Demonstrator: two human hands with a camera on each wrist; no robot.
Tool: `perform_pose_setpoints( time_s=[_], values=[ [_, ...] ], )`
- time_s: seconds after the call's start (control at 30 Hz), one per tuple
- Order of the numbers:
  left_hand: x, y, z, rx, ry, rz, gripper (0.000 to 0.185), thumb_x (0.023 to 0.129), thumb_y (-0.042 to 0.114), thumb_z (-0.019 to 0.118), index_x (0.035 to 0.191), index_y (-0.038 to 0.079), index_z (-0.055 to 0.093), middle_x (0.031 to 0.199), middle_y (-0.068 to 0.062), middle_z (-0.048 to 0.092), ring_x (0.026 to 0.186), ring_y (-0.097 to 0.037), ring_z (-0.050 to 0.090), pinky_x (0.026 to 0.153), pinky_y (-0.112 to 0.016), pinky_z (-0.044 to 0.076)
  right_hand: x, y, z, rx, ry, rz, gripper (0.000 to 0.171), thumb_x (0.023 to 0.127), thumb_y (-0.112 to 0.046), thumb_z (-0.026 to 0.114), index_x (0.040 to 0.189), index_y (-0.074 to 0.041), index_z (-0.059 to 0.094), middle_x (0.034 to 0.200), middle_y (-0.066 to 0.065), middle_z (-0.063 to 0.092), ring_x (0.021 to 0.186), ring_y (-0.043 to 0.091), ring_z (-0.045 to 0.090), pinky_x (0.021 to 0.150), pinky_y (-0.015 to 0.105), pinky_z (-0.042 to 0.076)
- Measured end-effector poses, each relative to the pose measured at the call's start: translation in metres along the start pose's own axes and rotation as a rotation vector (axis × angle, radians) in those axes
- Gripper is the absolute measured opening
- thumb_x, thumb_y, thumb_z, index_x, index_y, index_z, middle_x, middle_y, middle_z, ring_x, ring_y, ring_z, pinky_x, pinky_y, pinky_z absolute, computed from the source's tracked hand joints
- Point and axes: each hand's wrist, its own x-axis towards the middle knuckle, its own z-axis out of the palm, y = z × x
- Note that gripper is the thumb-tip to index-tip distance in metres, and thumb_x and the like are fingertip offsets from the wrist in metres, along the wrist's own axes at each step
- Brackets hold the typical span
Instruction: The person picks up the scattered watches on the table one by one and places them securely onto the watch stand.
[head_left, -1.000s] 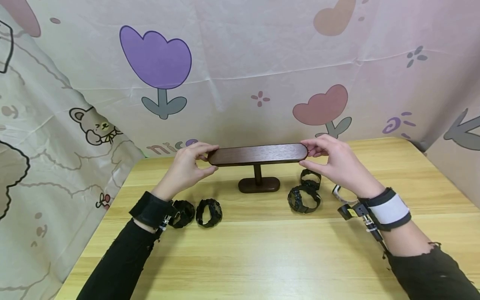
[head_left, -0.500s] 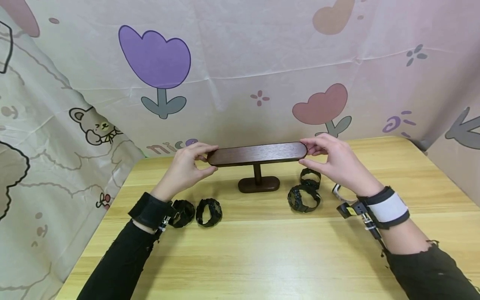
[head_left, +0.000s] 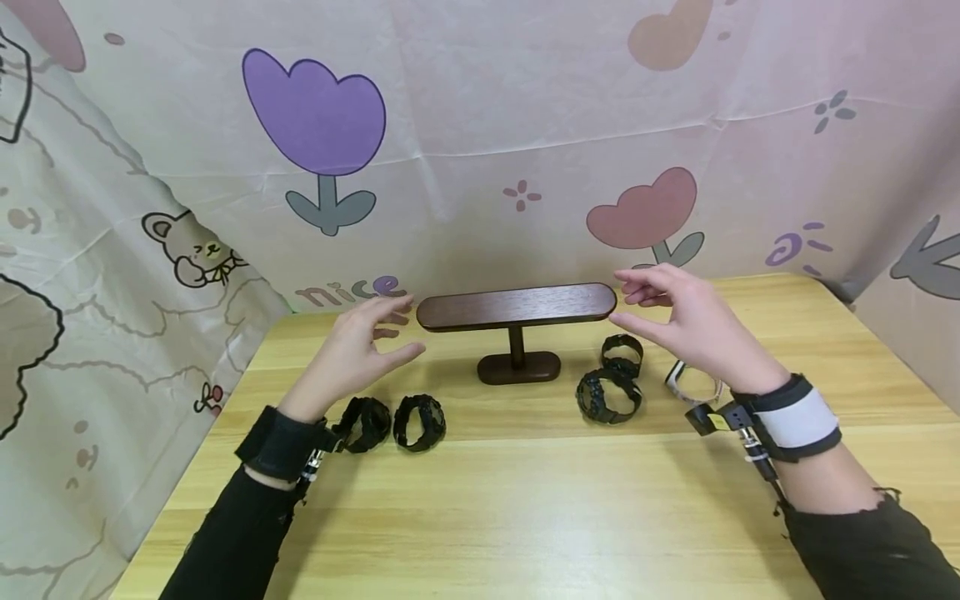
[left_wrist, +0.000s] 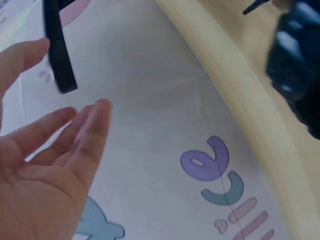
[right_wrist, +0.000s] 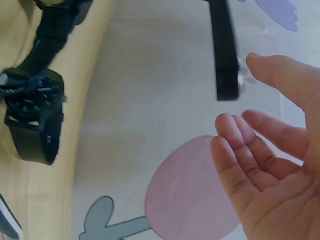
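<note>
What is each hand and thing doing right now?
left hand: open, beside the stand's left end, apart from it
right hand: open, beside its right end, apart
wooden stand: upright on the table
black watches: buckled, lying on the table
white watch: on the table

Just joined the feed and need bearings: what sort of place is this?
Probably a makeshift tabletop recording booth, not a shop: a wooden table is walled in by cartoon-print cloth, with a T-shaped display stand and loose watches laid out.
</note>
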Motion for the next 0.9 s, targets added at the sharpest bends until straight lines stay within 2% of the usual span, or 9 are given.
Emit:
perform_pose_setpoints(
  time_s=[0.1,0.2,0.33,0.43,0.57,0.77,0.83,0.9],
  values=[
    [-0.011,-0.001,-0.001,0.021,-0.037,-0.024,0.073,0.093,0.023,0.085,0.154,-0.001,0.053,0.149,-0.024,0.062,0.125,-0.039,0.07,0.106,-0.049,0.061,-0.002,0.0,-0.007,0.011,-0.009,0.028,0.051,0.096,-0.025,0.084,0.141,-0.008,0.069,0.117,0.007,0.075,0.105,0.02,0.07,0.087,0.009,0.046],
    [-0.023,-0.001,0.0,0.084,-0.073,-0.027,0.072,0.092,0.028,0.086,0.15,-0.004,0.057,0.144,-0.025,0.066,0.121,-0.039,0.071,0.103,-0.05,0.063,-0.004,-0.003,-0.012,-0.011,-0.029,0.025,0.045,0.096,-0.026,0.083,0.137,-0.011,0.072,0.114,0.004,0.076,0.101,0.018,0.07,0.086,0.007,0.047],
    [-0.034,-0.002,0.008,0.183,-0.112,-0.013,0.071,0.09,0.034,0.088,0.145,-0.004,0.062,0.135,-0.022,0.071,0.116,-0.038,0.072,0.097,-0.051,0.064,-0.006,-0.011,-0.013,-0.06,-0.084,-0.02,0.037,0.096,-0.027,0.083,0.13,-0.014,0.076,0.111,0.0,0.078,0.099,0.016,0.072,0.083,0.014,0.052],
    [-0.04,-0.001,0.014,0.233,-0.138,0.009,0.072,0.088,0.036,0.09,0.142,-0.004,0.065,0.129,-0.021,0.072,0.113,-0.037,0.071,0.093,-0.05,0.064,-0.007,-0.017,-0.01,-0.075,-0.13,-0.063,0.036,0.095,-0.025,0.084,0.128,-0.012,0.077,0.112,-0.001,0.078,0.099,0.015,0.074,0.084,0.024,0.059],
    [-0.046,0.001,0.021,0.259,-0.167,0.034,0.073,0.085,0.037,0.092,0.139,-0.004,0.067,0.128,-0.021,0.073,0.114,-0.036,0.071,0.095,-0.05,0.063,-0.01,-0.025,-0.008,-0.072,-0.165,-0.084,0.037,0.095,-0.025,0.084,0.128,-0.012,0.076,0.116,0.0,0.078,0.102,0.015,0.075,0.087,0.033,0.062],
    [-0.048,0.002,0.029,0.278,-0.192,0.04,0.074,0.082,0.04,0.094,0.137,-0.003,0.068,0.134,-0.02,0.072,0.12,-0.036,0.071,0.103,-0.052,0.061,-0.014,-0.035,-0.01,-0.069,-0.144,-0.097,0.032,0.092,-0.023,0.086,0.122,-0.014,0.077,0.112,-0.005,0.079,0.1,0.013,0.075,0.085,0.028,0.061],
    [-0.048,0.002,0.032,0.293,-0.203,0.041,0.075,0.081,0.041,0.094,0.136,-0.003,0.069,0.134,-0.02,0.072,0.122,-0.037,0.071,0.104,-0.052,0.061,-0.014,-0.037,-0.008,-0.069,-0.161,-0.109,0.032,0.093,-0.023,0.086,0.122,-0.014,0.077,0.11,-0.006,0.079,0.099,0.011,0.074,0.087,0.03,0.061],
    [-0.049,0.001,0.034,0.309,-0.212,0.045,0.075,0.081,0.042,0.095,0.136,-0.003,0.069,0.133,-0.019,0.072,0.122,-0.036,0.071,0.105,-0.051,0.061,-0.013,-0.039,-0.004,-0.06,-0.186,-0.116,0.031,0.093,-0.024,0.086,0.121,-0.014,0.077,0.109,-0.006,0.079,0.098,0.011,0.074,0.084,0.03,0.062]
  ],
)
